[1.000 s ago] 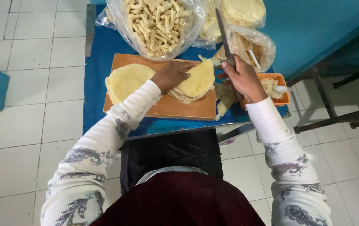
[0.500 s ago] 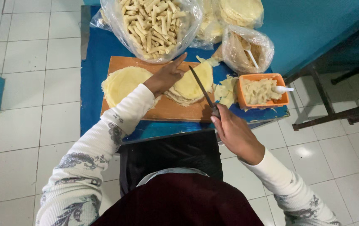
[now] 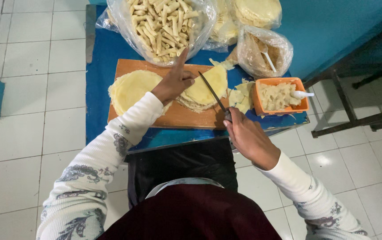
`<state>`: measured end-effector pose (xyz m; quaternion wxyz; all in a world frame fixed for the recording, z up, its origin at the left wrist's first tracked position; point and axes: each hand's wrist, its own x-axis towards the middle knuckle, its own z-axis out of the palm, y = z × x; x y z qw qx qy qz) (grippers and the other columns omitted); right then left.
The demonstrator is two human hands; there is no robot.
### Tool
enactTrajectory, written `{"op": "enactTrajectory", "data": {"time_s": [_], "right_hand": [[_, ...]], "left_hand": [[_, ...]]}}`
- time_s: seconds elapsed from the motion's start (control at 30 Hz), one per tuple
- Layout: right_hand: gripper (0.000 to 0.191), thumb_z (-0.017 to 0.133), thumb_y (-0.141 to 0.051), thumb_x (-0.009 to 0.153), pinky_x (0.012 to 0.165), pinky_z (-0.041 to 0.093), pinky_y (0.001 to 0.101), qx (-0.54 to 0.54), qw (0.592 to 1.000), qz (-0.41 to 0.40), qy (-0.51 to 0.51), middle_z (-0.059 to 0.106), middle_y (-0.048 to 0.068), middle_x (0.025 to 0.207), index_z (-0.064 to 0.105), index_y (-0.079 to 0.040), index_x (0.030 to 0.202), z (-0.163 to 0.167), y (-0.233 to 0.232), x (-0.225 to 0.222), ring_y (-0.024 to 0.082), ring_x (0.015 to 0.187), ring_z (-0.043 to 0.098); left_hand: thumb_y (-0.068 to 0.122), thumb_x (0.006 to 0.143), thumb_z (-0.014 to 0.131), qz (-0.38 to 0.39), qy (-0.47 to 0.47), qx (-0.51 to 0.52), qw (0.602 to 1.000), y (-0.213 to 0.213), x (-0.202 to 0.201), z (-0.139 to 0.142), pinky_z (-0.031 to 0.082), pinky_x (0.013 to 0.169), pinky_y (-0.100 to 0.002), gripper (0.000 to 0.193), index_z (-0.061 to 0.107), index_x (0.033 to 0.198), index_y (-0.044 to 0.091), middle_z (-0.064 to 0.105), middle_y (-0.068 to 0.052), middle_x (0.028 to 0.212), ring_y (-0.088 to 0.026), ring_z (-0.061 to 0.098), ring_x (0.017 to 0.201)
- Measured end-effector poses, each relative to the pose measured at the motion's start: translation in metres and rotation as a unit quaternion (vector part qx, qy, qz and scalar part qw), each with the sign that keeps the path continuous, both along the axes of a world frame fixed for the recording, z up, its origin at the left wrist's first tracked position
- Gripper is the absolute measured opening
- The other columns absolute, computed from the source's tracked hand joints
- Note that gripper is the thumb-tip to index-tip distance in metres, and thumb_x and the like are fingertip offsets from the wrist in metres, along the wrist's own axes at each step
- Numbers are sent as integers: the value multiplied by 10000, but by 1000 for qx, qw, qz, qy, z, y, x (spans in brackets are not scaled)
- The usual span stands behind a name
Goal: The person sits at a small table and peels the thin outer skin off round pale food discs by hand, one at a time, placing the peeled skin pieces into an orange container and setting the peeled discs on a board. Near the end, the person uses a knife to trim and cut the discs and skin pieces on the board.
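Observation:
My left hand (image 3: 174, 81) lies flat on the left edge of a stack of thin yellow pastry sheets (image 3: 204, 91) on a wooden cutting board (image 3: 179, 116). A knife (image 3: 213, 95) is gripped in my right hand (image 3: 247, 138) near the table's front edge, and its blade slants up across the stack. A second, round stack of sheets (image 3: 131, 89) rests on the left half of the board, just left of my left hand.
An orange tub of pale filling (image 3: 279, 95) with a white spoon stands right of the board, with cut pastry scraps (image 3: 240, 98) beside it. Clear bags, one of rolled pastries (image 3: 164, 22), crowd the back of the blue table (image 3: 99, 66). Dark metal table legs (image 3: 346, 106) stand at the right.
My right hand has pulled back from the tub toward the table's front edge, and the knife has swung down from upright to lie across the stack. My left hand has stayed on the sheets.

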<state>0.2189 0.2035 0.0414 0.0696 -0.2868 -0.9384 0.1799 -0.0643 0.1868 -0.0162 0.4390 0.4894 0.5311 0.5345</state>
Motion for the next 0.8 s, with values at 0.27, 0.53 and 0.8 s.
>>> {"op": "enactTrajectory", "data": {"time_s": [0.27,0.53,0.8], "right_hand": [[271,481,-214,1042,673,530,539,-10,1000,-10,-6,677,260,1064,459,27,1163,4,-6,-3,478,857,665],[224,499,-180,1040,666,531,545,-7,1000,-1,7,671,315,971,447,32,1092,-11,-7,-5,500,832,662],[250,511,-193,1024,648,511,560,-64,998,-21,1,712,266,942,451,9,1160,2,-8,-10,490,805,666]], "left_hand": [[-88,966,585,-14,52,78,995,0,-6,-6,537,986,-335,968,-33,1662,180,356,-114,1509,-220,686,1183],[40,976,624,18,256,47,965,-1,-8,4,525,1037,-367,874,104,1667,166,611,-181,1347,-302,705,1152],[373,793,853,-127,582,87,799,27,-15,32,210,1122,-684,624,618,1360,484,315,-75,1634,-404,122,1517]]}}
